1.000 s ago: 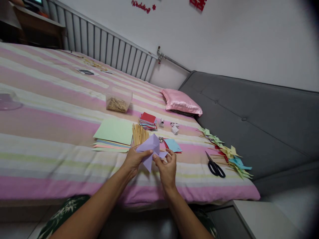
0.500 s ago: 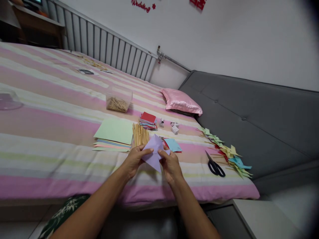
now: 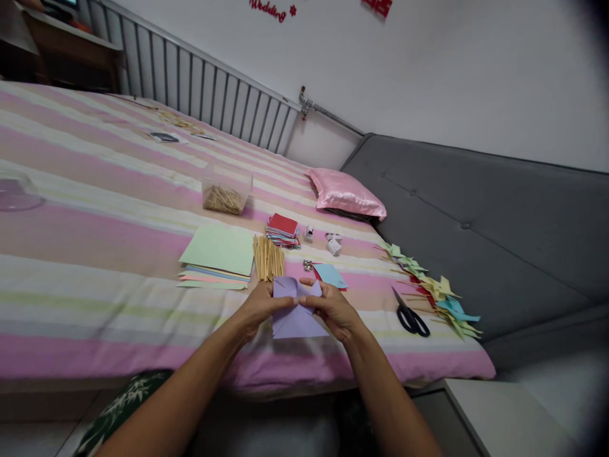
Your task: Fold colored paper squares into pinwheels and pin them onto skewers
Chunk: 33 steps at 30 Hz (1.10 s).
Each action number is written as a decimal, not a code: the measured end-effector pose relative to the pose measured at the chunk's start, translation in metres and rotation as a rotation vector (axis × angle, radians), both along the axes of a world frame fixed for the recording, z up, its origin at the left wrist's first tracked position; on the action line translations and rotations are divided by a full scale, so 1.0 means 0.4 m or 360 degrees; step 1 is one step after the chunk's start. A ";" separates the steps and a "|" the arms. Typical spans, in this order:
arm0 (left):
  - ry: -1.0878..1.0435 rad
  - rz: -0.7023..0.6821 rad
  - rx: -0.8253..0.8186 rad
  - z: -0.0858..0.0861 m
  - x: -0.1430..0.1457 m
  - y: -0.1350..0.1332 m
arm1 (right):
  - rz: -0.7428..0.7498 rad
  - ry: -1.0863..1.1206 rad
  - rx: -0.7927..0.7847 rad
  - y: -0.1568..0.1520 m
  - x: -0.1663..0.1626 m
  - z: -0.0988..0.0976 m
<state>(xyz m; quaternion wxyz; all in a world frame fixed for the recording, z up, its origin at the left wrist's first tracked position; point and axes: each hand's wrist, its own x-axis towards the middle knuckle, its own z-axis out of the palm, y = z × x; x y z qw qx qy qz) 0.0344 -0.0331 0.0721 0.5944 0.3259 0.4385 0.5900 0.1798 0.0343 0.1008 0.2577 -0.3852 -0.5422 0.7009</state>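
A square of purple paper [image 3: 297, 324] with slits running in from its corners is held over the bed's near edge. My left hand [image 3: 261, 309] grips its left side, the thumb lying near the paper's middle. From the right, my right hand [image 3: 335, 310] pinches it, thumb also close to the centre. Just beyond the paper lie a bundle of thin wooden sticks [image 3: 269, 257], some small metal pins [image 3: 307, 264] and a light blue paper square [image 3: 330, 275] on top of red paper. Fingers behind the purple sheet are partly hidden.
Left of the sticks is a stack of coloured paper sheets [image 3: 219, 251]. Farther back are a clear box of sticks [image 3: 226, 193] and small cut squares [image 3: 283, 227]. Black-handled scissors [image 3: 410, 317] and several paper pinwheels [image 3: 438, 292] lie right, by the grey headboard [image 3: 476, 235].
The purple paper has turned from a diamond position to a squarer one and sits slightly lower. Both hands keep hold of it; the metal pins show more fully.
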 end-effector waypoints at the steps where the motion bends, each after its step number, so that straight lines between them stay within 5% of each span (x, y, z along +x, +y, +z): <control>1: -0.0002 -0.0005 0.0021 0.000 0.000 -0.001 | -0.0001 -0.0028 0.0046 0.002 0.000 0.000; 13: 0.0036 0.0063 0.0036 0.001 0.000 0.000 | -0.0039 -0.0079 0.0468 -0.012 0.001 0.011; 24: -0.0046 0.0233 -0.0057 -0.002 -0.005 0.010 | 0.0028 -0.0252 0.1323 -0.023 0.021 0.026; 33: 0.0024 0.0236 -0.0009 0.003 -0.003 0.006 | 0.0006 -0.0564 0.1522 -0.015 0.011 0.030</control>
